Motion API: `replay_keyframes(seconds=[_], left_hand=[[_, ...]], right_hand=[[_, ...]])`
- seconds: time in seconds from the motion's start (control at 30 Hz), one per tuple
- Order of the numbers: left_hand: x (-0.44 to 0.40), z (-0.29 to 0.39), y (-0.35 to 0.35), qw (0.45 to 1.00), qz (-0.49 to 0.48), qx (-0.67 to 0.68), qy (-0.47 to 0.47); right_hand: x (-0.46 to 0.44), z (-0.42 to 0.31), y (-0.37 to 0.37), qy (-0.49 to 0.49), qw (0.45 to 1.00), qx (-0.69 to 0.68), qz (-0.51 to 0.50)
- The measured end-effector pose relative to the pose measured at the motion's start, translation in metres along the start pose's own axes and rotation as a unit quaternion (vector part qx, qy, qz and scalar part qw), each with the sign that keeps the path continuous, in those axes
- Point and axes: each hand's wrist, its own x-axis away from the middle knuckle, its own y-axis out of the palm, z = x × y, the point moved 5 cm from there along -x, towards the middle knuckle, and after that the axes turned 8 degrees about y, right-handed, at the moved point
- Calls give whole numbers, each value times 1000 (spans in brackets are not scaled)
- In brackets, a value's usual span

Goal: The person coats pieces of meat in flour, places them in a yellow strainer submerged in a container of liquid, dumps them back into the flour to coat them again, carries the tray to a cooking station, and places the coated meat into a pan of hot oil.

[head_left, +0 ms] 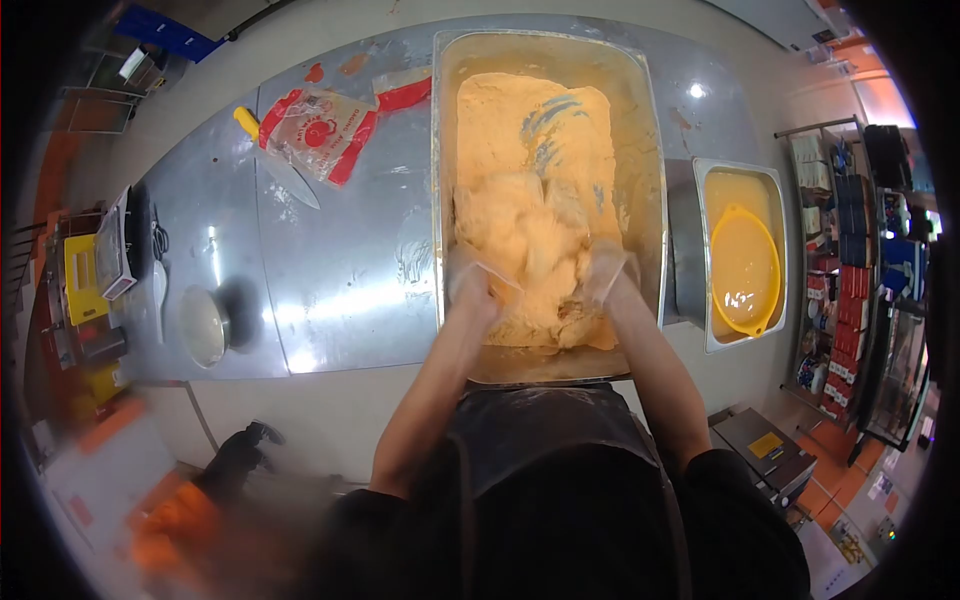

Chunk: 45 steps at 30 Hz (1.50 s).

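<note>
A deep metal tray [652, 120] holds a thick layer of orange-yellow, flour-like powder [500, 120]. Several lumps coated in that powder [515, 225] lie heaped in its middle; what is under the coating cannot be made out. My left hand [475, 280], in a clear plastic glove, is in the powder at the tray's near left. On the right side my right hand [606, 275], gloved the same way, reaches into the powder beside the heap. Motion blur and powder hide the fingers of both hands, so their grip does not show.
A smaller metal pan [702, 250] of yellowish liquid, with a yellow strainer-like bowl [768, 262] in it, stands right. Left on the steel table [350, 265] are a yellow-handled knife [290, 183], a red-and-clear plastic bag [318, 133] and a metal bowl [205, 328]. A person in orange [180, 525] is behind left.
</note>
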Motion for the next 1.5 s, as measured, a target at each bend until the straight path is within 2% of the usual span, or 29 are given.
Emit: replay_keyframes(seconds=[0.07,0.17,0.2,0.23,0.27,0.3,0.33,0.37,0.4,0.43,0.5,0.6,0.67,0.73,0.77,0.8,0.83,0.9,0.93,0.97,1.0,1.03,1.1,1.17,1.27,1.33,1.37,1.4,1.5], left_hand=[[11,35,24,995,-87,47,-13],[39,59,41,996,-45,-43,58],[60,63,45,985,1,-133,108],[62,49,32,984,6,-141,111],[55,29,11,982,11,-150,115],[49,14,0,980,17,-158,119],[46,1,-3,981,82,-161,73],[42,-10,-4,975,146,-165,24],[33,-16,0,973,163,-163,2],[24,-23,5,970,180,-160,-20],[-1,-27,23,982,125,-141,-10],[-1,5,51,1000,-4,9,16],[-10,29,44,995,-94,-5,33],[3,41,41,991,-85,-70,79],[22,59,60,984,-40,-124,124],[32,72,72,969,2,-175,172],[33,68,64,965,19,-188,179],[34,55,43,955,53,-217,195],[32,48,40,963,71,-184,185],[32,41,40,970,92,-148,172],[33,34,40,974,114,-111,159],[22,27,43,977,133,-89,142],[-12,22,53,977,149,-103,118],[-44,25,63,975,141,-129,117],[-72,43,73,958,131,-226,121],[-83,60,78,914,125,-363,129],[-84,70,83,876,109,-446,145],[-83,78,89,821,88,-538,171],[-29,102,123,551,-34,-743,380]], right_hand=[[28,-39,26,-21,1000,4,-18],[63,-78,36,-2,997,-70,30],[71,-71,31,11,990,-135,40],[71,-55,10,22,989,-132,67],[67,-30,-17,28,994,-25,106],[63,-3,-41,37,970,187,153],[57,21,-56,42,900,392,187],[48,41,-58,41,853,487,184],[35,54,-56,34,854,493,165],[21,63,-51,29,877,456,144],[-4,73,-29,21,969,223,102],[-15,41,17,-44,998,-47,29],[0,-5,46,-115,988,-94,-32],[11,-48,56,-185,980,-42,-51],[9,-69,46,-274,944,182,34],[7,-92,41,-348,842,396,114],[7,-110,41,-399,682,583,188],[15,-137,41,-376,666,600,235],[17,-153,34,-308,817,442,205],[17,-158,27,-220,925,263,161],[9,-175,15,-345,751,500,260],[-23,-184,-2,-434,491,680,329],[-80,-188,-13,-419,264,779,386],[-126,-209,-10,-300,427,747,411],[-153,-219,1,-265,369,813,365],[-149,-207,2,-314,313,844,300],[-148,-202,-2,-335,284,858,267],[-146,-204,-6,-362,261,841,304],[-104,-228,49,-333,351,774,409]])
